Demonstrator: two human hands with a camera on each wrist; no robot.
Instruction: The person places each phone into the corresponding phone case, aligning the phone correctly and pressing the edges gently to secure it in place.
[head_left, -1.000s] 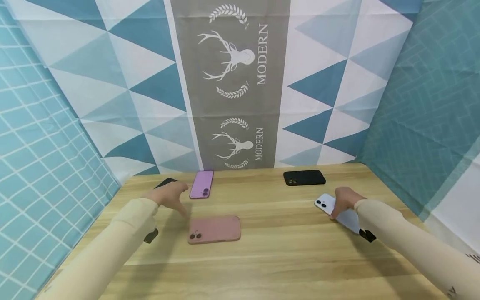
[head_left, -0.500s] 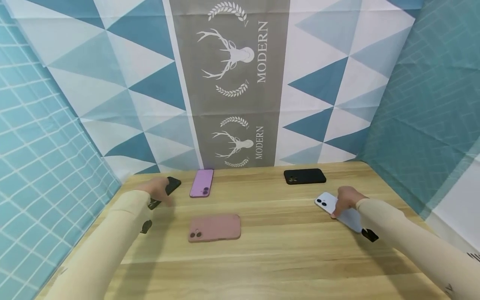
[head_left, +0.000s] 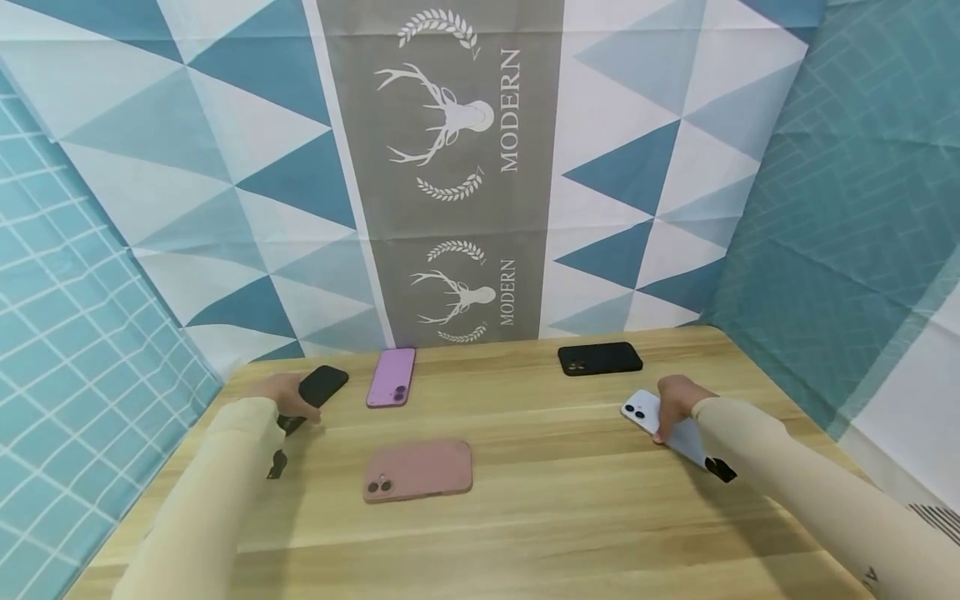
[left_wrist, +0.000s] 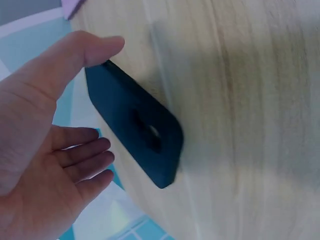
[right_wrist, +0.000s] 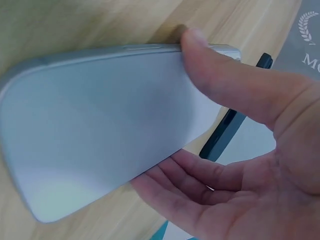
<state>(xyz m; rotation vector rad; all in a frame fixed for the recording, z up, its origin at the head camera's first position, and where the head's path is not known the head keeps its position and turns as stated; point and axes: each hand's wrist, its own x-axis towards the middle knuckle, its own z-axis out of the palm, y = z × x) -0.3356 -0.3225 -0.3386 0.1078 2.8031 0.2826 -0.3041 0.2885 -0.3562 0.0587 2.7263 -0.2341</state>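
In the head view my left hand reaches around a black phone at the table's far left. The left wrist view shows the thumb over one edge of this phone, and the fingers beyond the opposite edge with a small gap. At the right, my right hand grips a pale blue-white phone by its long edges. Its camera end points to the back left. In the right wrist view the thumb presses one side and the fingers hold the other.
A purple phone lies near the back, right of the left hand. A pink phone lies at front centre. Another black phone lies at the back right. Patterned cloth walls border the wooden table.
My left hand has moved left and down from above the table onto the far-left black phone. The right hand stays on the pale phone. The head view has shifted slightly.
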